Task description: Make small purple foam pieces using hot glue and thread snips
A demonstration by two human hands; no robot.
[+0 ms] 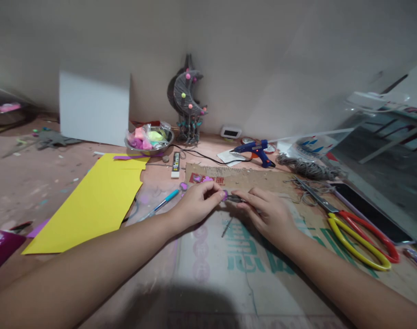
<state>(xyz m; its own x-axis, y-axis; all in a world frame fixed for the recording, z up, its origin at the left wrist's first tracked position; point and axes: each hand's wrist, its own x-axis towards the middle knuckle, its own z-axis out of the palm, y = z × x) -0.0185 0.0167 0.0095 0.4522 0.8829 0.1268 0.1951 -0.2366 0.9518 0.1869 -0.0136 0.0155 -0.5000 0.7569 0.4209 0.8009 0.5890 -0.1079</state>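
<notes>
Above the middle of the worktop, my left hand (205,201) pinches a small purple piece (225,195) between thumb and fingertips. My right hand (266,212) closes around a slim dark tool (235,198) whose tip meets the purple piece; its exact kind is hidden by my fingers and blur. A thin dark stick (227,227) shows just below my hands. Beyond my left hand, purple flower-like pieces (207,179) rest on the cardboard (259,176). A blue pen (165,201) lies beside my left wrist, near another small purple piece (183,186).
Yellow paper (92,201) lies left, below a metal bowl (130,148) of colourful clay. A blue glue gun (254,148) with a cord stands behind my hands. Red-and-yellow scissors (359,237), grey yarn (307,168) and a phone (369,210) lie right. A decorated moon (188,91) leans at the wall.
</notes>
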